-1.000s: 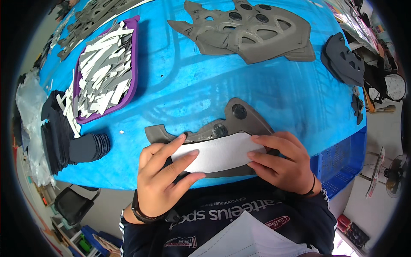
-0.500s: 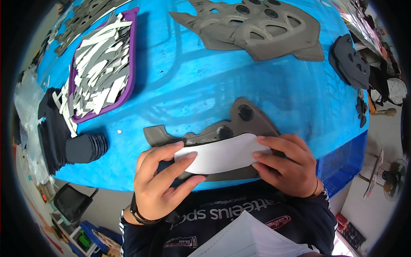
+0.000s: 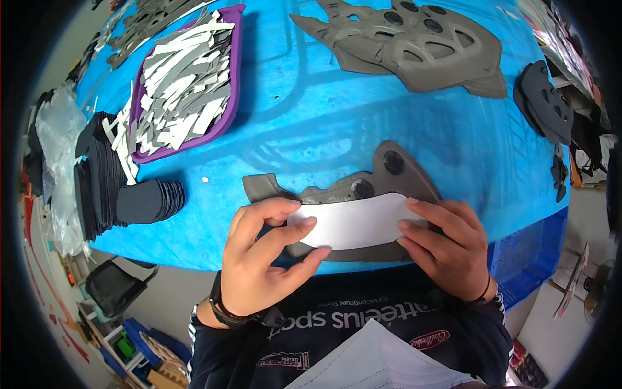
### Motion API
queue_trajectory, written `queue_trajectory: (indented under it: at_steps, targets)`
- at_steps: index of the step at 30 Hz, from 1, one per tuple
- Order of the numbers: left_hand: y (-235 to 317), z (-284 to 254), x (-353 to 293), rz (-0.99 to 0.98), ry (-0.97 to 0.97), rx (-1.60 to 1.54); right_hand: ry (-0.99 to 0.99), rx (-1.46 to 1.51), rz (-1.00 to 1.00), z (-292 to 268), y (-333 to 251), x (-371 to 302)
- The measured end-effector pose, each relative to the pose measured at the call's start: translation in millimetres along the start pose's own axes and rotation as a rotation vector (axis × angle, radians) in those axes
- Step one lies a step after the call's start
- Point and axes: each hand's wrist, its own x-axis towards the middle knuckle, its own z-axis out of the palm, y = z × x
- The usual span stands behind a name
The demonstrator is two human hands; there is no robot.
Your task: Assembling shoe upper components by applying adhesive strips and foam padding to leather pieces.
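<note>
A white curved strip (image 3: pixel 353 222), with a smooth sheet-like face, lies over the near part of a dark grey moulded foam piece (image 3: pixel 414 178). Two round black discs, one of them a black disc (image 3: pixel 392 163), sit on the foam above the strip. My left hand (image 3: pixel 265 262) has its fingertips on the strip's left end, the thumb along its lower edge. At the right end, my right hand (image 3: pixel 450 240) grips the strip with bent fingers. Both hands press or hold it against the foam; how firmly it touches underneath is hidden.
A purple tray (image 3: pixel 237 71) of white and grey offcuts stands at left on the blue table (image 3: pixel 291 123). Beside it are stacks of black pads (image 3: pixel 152 201). More grey foam shapes (image 3: pixel 447 58) lie at the back. A blue crate (image 3: pixel 525 259) is below the right edge.
The whole scene has shifted right and slightly up in the picture as my head moves. Both hands keep their hold on the white strip, with little finger movement.
</note>
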Motion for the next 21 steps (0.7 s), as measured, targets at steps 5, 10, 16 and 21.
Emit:
queue_trajectory:
  at_steps: [5,10,16,21]
  targets:
    - [8,1,1,0.04,-0.009,0.1,-0.083,-0.254,-0.035,-6,-9,-5]
    - [2,9,-10,0.208,-0.056,0.253,-0.109,-0.201,-0.064,9,-26,-1]
    - [16,13,-2,0.455,-0.159,0.579,0.095,-0.57,-0.254,43,-25,-2]
    - [21,14,-8,0.369,-0.153,0.497,0.086,-0.55,-0.229,37,-25,-6]
